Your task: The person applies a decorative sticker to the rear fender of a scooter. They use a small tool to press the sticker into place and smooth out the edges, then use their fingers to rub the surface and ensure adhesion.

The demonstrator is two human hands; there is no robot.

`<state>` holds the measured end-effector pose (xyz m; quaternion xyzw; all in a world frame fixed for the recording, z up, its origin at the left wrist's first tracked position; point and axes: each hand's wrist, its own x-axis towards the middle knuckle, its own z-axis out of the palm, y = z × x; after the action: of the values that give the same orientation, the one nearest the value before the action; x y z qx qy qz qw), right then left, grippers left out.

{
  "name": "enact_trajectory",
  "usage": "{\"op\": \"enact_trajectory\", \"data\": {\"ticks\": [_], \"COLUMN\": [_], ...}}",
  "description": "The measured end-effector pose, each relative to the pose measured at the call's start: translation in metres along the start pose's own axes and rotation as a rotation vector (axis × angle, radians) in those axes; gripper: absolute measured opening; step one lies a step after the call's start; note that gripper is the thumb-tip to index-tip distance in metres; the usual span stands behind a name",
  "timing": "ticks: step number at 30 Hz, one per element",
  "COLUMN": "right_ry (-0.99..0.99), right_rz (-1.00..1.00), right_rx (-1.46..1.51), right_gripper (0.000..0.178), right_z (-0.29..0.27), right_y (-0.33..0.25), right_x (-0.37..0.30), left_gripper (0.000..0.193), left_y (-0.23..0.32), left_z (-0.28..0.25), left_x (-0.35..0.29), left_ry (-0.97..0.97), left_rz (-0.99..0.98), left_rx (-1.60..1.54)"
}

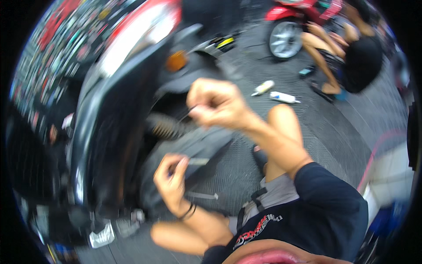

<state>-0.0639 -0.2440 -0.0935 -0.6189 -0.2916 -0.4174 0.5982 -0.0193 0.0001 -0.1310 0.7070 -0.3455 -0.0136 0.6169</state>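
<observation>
My left hand (170,179), with dark bands at its wrist, is closed around a thin pale bar (198,161) that looks like a tool; blur hides its exact kind. Above and to the right, my right hand (218,104) is curled in a pinch. A small dark bit (192,108) shows at its fingertips, too blurred to name. Both hands are beside a scooter with a black body panel (112,119), an orange turn signal (176,60) and a coil spring (163,126). The scooter's wheel (193,154) lies behind my left hand, partly hidden and blurred.
A slim metal tool (202,195) lies on the dark textured floor (237,176). Two white bottles (283,97) lie beyond my knee. At the far right a person in black (362,61) sits by a red motorbike (285,39). A pink hose (373,154) runs along the right.
</observation>
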Motion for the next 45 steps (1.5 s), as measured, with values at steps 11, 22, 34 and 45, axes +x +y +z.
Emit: {"op": "enact_trajectory", "data": {"ticks": [11,22,34,45], "right_ry": [0.499,0.553,0.592,0.509], "right_rz": [0.295,0.251,0.276,0.423], "right_rx": [0.193,0.522,0.300,0.263], "right_gripper": [0.020,0.013,0.019,0.023], "right_z": [-0.130,-0.168,-0.137,-0.118], "right_y": [0.025,0.011,0.026,0.061], "right_x": [-0.056,-0.068,-0.061,-0.065], "left_gripper": [0.009,0.012,0.006,0.011], "left_y": [0.030,0.059,0.019,-0.009], "left_z": [0.046,0.056,0.019,0.005], "left_x": [0.049,0.073,0.035,0.016], "left_ry": [-0.363,-0.800,-0.810,-0.759], "left_rz": [0.228,0.271,0.080,0.128], "left_rx": [0.077,0.402,0.203,0.091]}}
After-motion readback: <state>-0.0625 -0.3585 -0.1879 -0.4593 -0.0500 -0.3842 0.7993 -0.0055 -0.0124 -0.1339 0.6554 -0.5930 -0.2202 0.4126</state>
